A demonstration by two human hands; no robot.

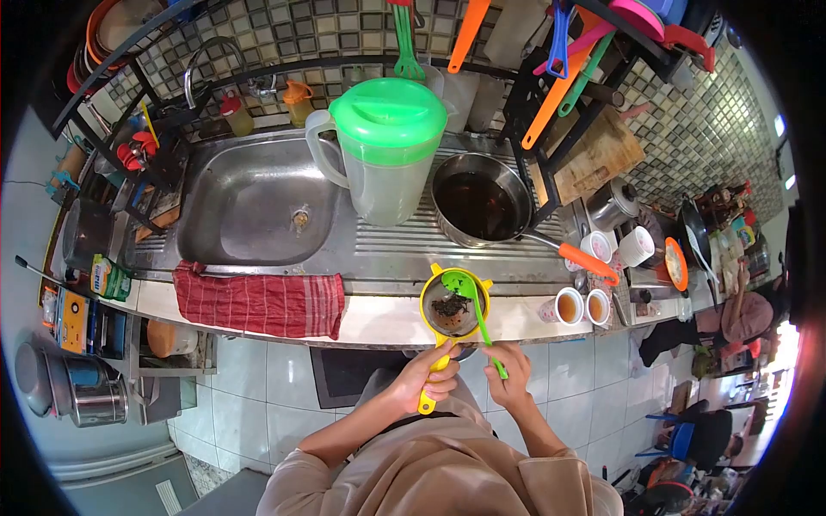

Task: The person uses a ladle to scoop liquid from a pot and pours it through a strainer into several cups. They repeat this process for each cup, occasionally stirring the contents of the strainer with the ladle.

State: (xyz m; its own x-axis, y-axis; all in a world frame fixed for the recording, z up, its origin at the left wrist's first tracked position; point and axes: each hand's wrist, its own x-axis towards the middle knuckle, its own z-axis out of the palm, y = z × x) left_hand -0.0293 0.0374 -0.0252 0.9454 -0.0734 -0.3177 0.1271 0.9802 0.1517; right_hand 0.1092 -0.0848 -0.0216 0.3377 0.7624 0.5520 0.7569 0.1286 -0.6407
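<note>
My left hand point(428, 378) is wrapped round the handle of a yellow strainer point(427, 297), which is over the counter's front edge. Dark wet leaves or grounds lie in its mesh. Between the fingers of my right hand point(508, 373) is the handle of a green spoon point(483, 322); its head rests inside the strainer, at the dark matter. Behind the strainer, on the ribbed steel drainboard, stand a steel pot point(482, 202) of dark liquid with an orange handle and a clear pitcher point(389, 185) with a green lid. Two cups point(569, 307) of brown liquid are to the right.
A sink point(258, 211) lies to the left, with a red checked cloth point(258, 301) on the counter before it. White cups point(636, 247) stand at the right, near a lidded metal pot point(613, 205). Utensils hang above. Other people point(744, 318) are at the far right.
</note>
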